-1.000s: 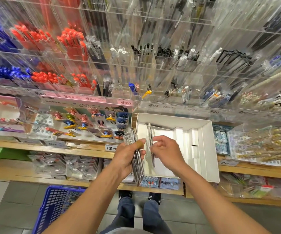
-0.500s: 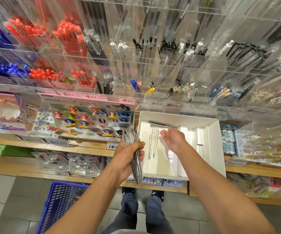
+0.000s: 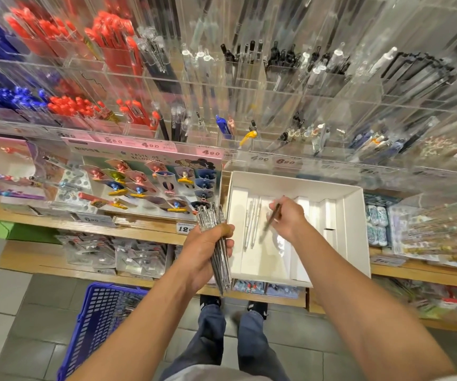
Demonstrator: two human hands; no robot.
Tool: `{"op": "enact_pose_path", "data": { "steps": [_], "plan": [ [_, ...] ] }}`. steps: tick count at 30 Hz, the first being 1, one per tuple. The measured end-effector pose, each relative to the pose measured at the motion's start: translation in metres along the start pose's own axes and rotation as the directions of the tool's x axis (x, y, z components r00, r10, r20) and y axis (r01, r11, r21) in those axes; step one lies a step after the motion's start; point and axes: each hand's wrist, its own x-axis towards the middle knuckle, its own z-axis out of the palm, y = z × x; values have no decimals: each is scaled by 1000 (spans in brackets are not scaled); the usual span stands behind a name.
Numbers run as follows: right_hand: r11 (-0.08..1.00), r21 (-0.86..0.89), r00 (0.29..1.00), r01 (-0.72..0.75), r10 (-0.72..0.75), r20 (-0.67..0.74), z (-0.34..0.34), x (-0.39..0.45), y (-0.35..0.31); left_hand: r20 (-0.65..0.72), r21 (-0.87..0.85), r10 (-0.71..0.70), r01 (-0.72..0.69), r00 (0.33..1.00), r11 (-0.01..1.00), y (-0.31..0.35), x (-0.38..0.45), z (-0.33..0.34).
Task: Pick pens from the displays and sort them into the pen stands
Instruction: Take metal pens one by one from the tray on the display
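Above the open white cardboard box (image 3: 353, 215), the right hand (image 3: 287, 218) pinches one slim dark pen (image 3: 272, 217); beside the box, the left hand (image 3: 208, 251) grips a bundle of clear-barrelled pens (image 3: 216, 229) (fist fully closed).

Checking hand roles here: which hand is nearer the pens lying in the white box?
Right. The right hand, pinching a single pen, hovers just right of the loose pens in the white box. The left hand grips a bundle of pens outside the box's left wall.

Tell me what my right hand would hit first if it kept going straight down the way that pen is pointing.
Most likely the floor of the white box: the right hand aims its pen down there, beside the loose pens. Depth is unclear.
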Motion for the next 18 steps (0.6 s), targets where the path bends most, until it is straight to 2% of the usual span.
{"op": "enact_pose_path", "data": {
  "steps": [4, 6, 8, 11, 16, 18],
  "plan": [
    [985, -166, 987, 52, -25, 158, -4, -9, 10, 5, -12, 5, -5, 1000, 1000, -1, -3, 0],
    [948, -293, 979, 121, -66, 191, -3, -9, 16, -1, -20, 6, -6, 1000, 1000, -1, -4, -1],
    [860, -473, 975, 189, -109, 192, 1, -8, 23, -10, -24, 8, -9, 1000, 1000, -2, -5, -2],
    [721, -661, 974, 210, -98, 202, 9, -9, 34, -22, -34, 17, -18, 1000, 999, -2, -7, -4],
    [535, -820, 979, 205, -124, 164, 25, -13, 40, -14, -41, 29, -30, 999, 999, -2, -10, -10],
    [503, -844, 981, 185, -140, 131, 31, -14, 39, -23, -45, 34, -35, 999, 998, -2, -9, -13]
  ]
}}
